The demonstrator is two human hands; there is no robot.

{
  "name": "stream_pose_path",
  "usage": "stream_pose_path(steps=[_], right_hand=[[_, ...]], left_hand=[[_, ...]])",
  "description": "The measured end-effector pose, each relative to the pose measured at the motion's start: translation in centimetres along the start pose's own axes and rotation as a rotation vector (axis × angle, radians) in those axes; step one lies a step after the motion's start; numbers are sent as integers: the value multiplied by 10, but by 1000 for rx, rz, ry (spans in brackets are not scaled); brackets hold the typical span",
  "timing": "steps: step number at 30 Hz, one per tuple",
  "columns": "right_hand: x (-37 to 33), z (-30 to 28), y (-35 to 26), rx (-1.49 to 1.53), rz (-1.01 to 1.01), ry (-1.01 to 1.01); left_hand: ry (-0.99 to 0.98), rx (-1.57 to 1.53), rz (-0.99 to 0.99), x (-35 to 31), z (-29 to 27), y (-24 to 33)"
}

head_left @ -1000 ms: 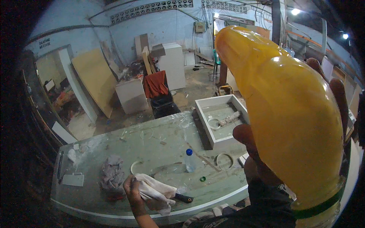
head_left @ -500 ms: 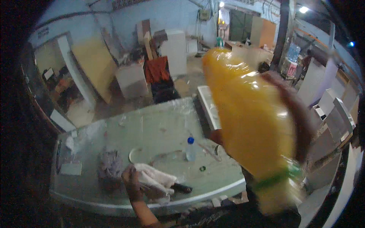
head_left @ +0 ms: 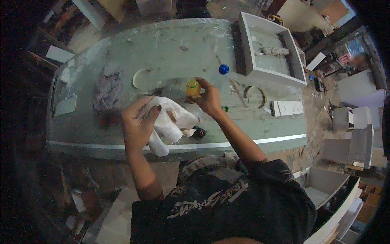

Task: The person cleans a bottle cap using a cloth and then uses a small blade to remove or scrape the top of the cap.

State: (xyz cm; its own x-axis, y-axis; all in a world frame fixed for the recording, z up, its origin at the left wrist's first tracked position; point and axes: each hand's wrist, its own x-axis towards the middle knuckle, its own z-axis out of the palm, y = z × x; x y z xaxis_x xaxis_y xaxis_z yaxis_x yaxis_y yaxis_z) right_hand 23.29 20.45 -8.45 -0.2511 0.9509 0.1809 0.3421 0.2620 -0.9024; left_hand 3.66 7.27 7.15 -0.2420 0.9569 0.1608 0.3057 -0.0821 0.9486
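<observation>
"How are the arms held?"

"Both forearms are bared below short dark sleeves and extended over the green table (head_left: 191, 53). The left hand (head_left: 138, 120) is raised near the table's front edge, with the wrist bent inward and the thumb laid over the fabric. The right hand (head_left: 209, 95) is reached forward and turned in to the left, so that the two are kept near each other, a little apart."

"And what is gripped?"

"A bunched white cloth (head_left: 165, 128) is pinched in the left, its folds hung loosely toward the front edge. The yellow bottle (head_left: 193, 88) is clasped by the right, its top turned up toward the camera, just beyond the cloth; whether its base is rested on the table cannot be told."

"How many of each can be counted?"

"One bottle of yellow and one cloth are held. One dark tool end (head_left: 199, 132) is seen beside the cloth, the rest being covered. One blue cap (head_left: 224, 69), one small green piece (head_left: 225, 109) and one greyish rag (head_left: 109, 91) are counted."

"Rings?"

"Two pale rings (head_left: 256, 97) are plainly shown on the tabletop. One open white box (head_left: 248, 44) is set at the far right, with one mottled roll (head_left: 275, 51) laid inside."
</observation>
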Motion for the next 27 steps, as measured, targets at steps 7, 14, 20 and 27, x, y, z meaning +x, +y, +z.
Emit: stream_pose_path(steps=[7, 14, 20, 27], right_hand=[[-7, -2, 15, -46, -13, 15], [-42, -23, -20, 63, -78, 255], [-78, -28, -61, 66, -138, 109], [-53, -72, -77, 381, 60, -106]], left_hand=[[-54, 105, 23, 12, 15, 2], [-105, 119, 2, 27, 27, 2], [-236, 252, 43, 36, 47, 6], [-183, 556, 88, 52, 12, 18]])
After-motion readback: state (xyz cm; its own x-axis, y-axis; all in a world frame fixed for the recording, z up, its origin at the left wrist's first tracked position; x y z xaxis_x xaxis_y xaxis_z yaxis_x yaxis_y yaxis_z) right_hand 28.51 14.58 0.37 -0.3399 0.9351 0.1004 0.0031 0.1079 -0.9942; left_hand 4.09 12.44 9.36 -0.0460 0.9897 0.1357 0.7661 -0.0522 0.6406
